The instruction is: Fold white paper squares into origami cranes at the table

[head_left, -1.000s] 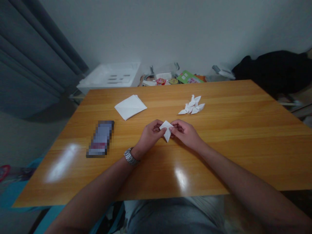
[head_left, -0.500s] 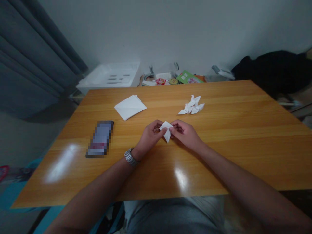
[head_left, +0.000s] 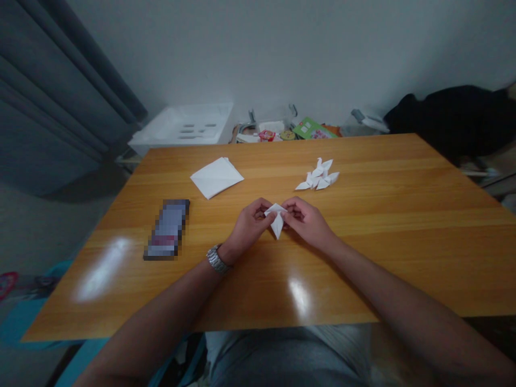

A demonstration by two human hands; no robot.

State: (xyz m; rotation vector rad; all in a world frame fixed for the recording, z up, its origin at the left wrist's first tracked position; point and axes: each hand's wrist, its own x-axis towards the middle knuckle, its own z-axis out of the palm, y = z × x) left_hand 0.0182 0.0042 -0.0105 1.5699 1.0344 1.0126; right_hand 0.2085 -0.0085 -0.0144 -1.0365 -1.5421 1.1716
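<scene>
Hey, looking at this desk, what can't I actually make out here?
All in the head view:
- Small white folded paper: its underside faces away; thumbs of the left hand and right hand cover parts of its face.
- Dark-edged rectangular phone: screen content, pixelated.
- White folded-paper birds: exact count, overlapping.
- Flat green printed item: lettering, too small and blurred.
- Grey fabric curtain: cut off by the left edge.

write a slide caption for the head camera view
Left hand and right hand hold a small folded paper over a wooden table, white paper birds lying beyond.
</scene>
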